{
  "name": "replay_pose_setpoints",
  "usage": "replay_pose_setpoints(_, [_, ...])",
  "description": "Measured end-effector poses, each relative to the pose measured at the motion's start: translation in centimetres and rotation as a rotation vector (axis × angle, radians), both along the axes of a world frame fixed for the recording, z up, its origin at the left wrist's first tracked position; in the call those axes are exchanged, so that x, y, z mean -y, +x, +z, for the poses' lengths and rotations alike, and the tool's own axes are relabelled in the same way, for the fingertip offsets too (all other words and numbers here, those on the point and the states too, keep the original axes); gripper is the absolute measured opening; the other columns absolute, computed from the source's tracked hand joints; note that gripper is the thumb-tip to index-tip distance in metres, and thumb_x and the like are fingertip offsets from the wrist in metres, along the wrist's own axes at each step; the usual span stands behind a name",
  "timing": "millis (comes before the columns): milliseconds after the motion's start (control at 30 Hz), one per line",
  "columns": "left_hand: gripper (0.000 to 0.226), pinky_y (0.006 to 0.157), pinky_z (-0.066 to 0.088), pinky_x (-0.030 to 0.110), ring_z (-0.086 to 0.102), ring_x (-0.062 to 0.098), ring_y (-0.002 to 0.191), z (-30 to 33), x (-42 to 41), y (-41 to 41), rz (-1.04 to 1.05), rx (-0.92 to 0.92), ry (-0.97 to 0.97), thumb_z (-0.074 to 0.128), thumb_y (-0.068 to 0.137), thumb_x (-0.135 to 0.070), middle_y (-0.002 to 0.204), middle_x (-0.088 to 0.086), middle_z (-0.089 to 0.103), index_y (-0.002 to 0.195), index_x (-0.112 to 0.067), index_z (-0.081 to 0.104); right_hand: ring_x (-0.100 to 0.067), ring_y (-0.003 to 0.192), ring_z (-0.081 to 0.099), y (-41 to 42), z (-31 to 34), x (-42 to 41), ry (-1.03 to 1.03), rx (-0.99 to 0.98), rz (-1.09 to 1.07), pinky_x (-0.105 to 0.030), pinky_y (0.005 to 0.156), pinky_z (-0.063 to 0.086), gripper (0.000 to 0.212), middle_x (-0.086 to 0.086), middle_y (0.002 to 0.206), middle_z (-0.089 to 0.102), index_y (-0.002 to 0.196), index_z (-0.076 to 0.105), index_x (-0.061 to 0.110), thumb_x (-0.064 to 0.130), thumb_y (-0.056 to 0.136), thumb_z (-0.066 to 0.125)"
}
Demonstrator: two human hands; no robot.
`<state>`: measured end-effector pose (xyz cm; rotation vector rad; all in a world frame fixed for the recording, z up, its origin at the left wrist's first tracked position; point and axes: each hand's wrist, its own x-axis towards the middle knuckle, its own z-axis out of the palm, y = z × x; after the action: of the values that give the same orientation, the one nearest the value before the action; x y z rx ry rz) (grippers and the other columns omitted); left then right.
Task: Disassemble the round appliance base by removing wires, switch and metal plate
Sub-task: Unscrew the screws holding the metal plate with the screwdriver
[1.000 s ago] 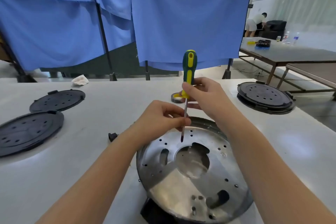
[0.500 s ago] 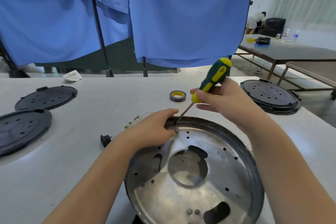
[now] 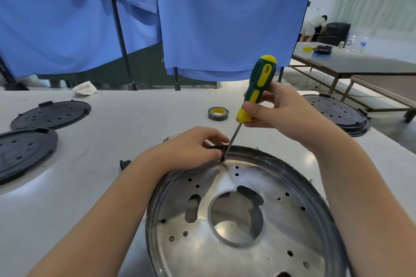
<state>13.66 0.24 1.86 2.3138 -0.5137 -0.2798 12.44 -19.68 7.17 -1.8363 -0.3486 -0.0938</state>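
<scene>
The round appliance base lies in front of me on the white table, its shiny perforated metal plate facing up inside a dark rim. My right hand grips a green and yellow screwdriver by its handle. The shaft slants down to a screw at the plate's far edge. My left hand rests on the far rim, fingers curled round the shaft's lower end beside the tip. No wires or switch show from here.
A roll of dark tape with a yellow core lies beyond the base. Two black perforated lids lie at the left, a stack of similar ones at the right. A small black part sits by my left forearm. Blue curtains hang behind.
The screwdriver came down from upright above the plate; its tip now sits on the screw at the far edge. My left hand moved to the rim beside the tip.
</scene>
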Motion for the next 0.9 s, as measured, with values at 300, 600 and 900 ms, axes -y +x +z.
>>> replay_pose_setpoints(300, [0.027,0.095,0.047,0.025,0.058,0.001,0.108,0.2,0.5,-0.4,0.009,0.152,-0.071,0.059,0.093,-0.016,0.112,-0.015,0.065,0.114,-0.03,0.065,-0.019,0.083,0.073,0.0,0.0,0.3,-0.029,0.035,-0.01,-0.017,0.065,0.056,0.018,-0.014,0.112,0.062,0.103,0.057,0.017,0.015,0.088,0.066])
replay_pose_setpoints(600, [0.029,0.083,0.049,0.011,0.063,-0.003,0.095,0.3,0.8,-0.7,0.033,0.201,-0.183,0.059,0.091,-0.01,0.098,-0.017,0.069,0.115,-0.026,0.065,-0.024,0.083,0.073,0.4,-0.1,0.6,0.009,0.05,-0.047,-0.023,0.07,0.059,0.024,-0.015,0.114,0.061,0.11,0.057,0.01,0.018,0.089,0.066])
replay_pose_setpoints(900, [0.037,0.093,0.053,0.028,0.066,0.01,0.103,0.1,1.2,-0.7,-0.029,0.094,-0.201,0.058,0.092,-0.008,0.112,-0.003,0.07,0.126,-0.025,0.058,-0.023,0.083,0.073,0.7,-0.5,0.5,-0.035,0.054,-0.032,-0.022,0.068,0.058,0.018,-0.018,0.111,0.06,0.103,0.058,0.015,0.02,0.088,0.067])
